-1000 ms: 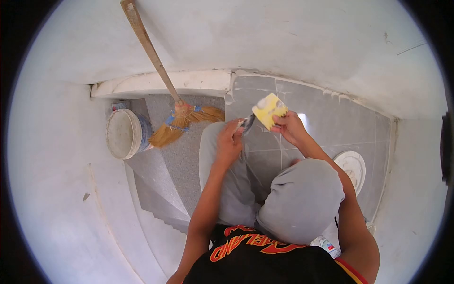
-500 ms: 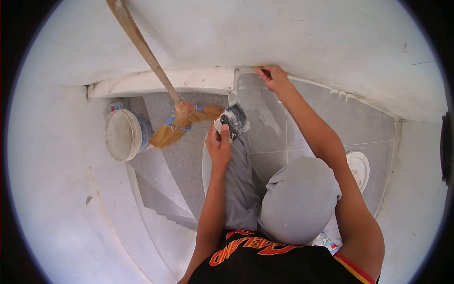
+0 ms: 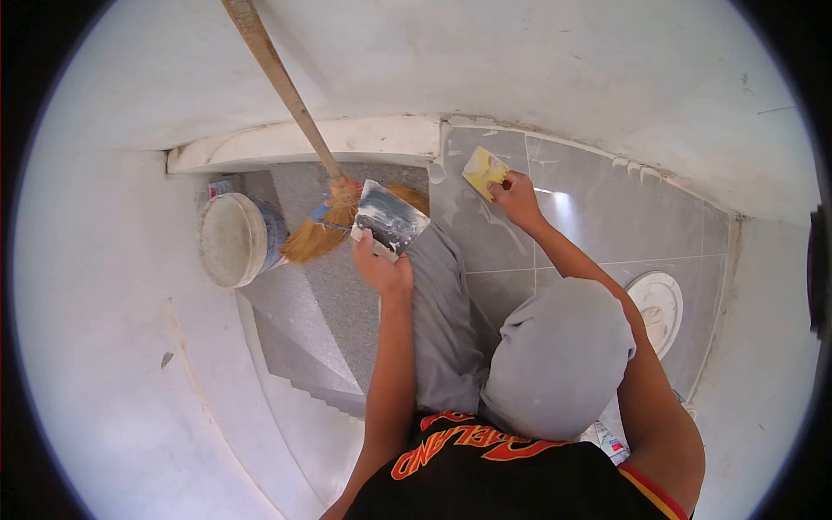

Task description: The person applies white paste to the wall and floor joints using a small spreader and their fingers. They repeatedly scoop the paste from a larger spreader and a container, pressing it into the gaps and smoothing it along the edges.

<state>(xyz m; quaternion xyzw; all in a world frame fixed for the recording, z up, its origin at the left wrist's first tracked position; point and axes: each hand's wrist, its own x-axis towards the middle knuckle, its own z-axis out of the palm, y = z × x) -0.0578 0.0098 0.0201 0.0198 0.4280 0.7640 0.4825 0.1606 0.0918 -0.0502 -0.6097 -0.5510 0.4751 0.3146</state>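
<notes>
My left hand (image 3: 384, 267) grips a dark putty knife (image 3: 392, 217), its flat face smeared with white paste and tilted up toward me. In my right hand (image 3: 517, 198) is a yellow plastic scraper (image 3: 484, 172), pinched at its lower right corner, with pale paste on its face. It is above the grey floor tiles (image 3: 494, 238), close to the end of the white ledge (image 3: 364, 140) along the wall. The fingers of both hands are closed on their tools. A small gap separates the two tools.
A straw broom (image 3: 316, 234) leans on the wall, its wooden handle (image 3: 277, 78) rising upper left. Beside it stands a white bucket (image 3: 234, 241) near descending stairs (image 3: 299, 329). A round white lid (image 3: 656, 308) with paste lies on the tiles at right. White walls surround me.
My right hand has drawn back from the wall's base toward me, bringing the yellow scraper's face into view. My left hand has shifted left and turned the putty knife flatter toward me.
</notes>
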